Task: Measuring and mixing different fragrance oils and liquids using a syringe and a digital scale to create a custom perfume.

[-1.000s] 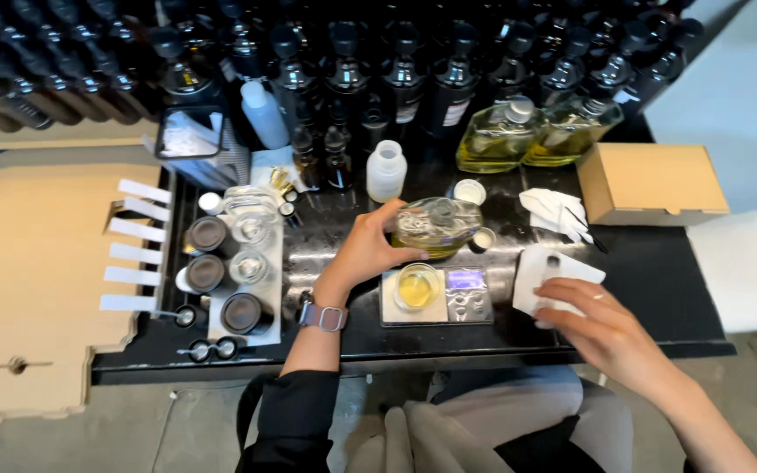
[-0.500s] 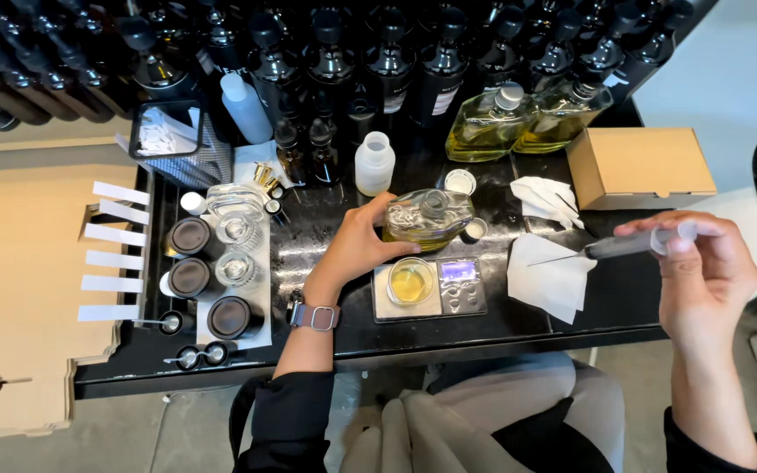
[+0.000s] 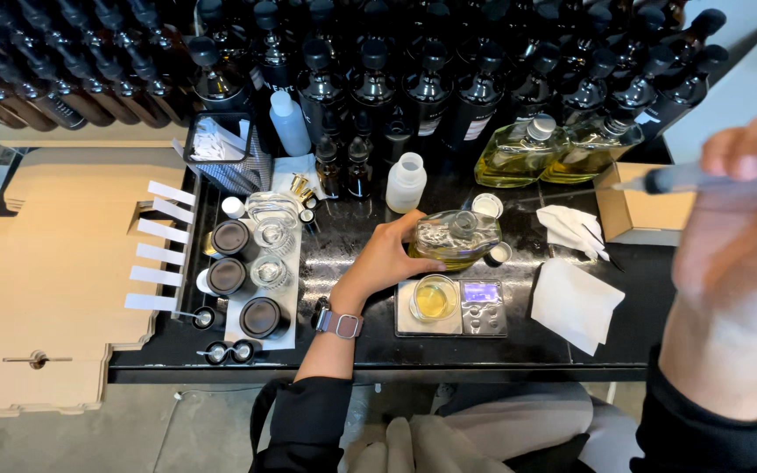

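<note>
My left hand grips a flat clear glass bottle of yellow liquid, held open just above the black table. Right below it, a small glass beaker of yellow liquid stands on a small digital scale. My right hand is raised close to the camera at the right and is blurred; it holds a slim pipette that points left. A white tissue lies on the table under that hand.
Rows of dark bottles fill the back. Two clear bottles of yellow liquid, a white plastic bottle, a cardboard box, dark jars on a tray and flat cardboard surround the scale.
My right hand has lifted off the white tissue with the pipette and risen up toward the camera. The left hand has kept hold of the glass bottle.
</note>
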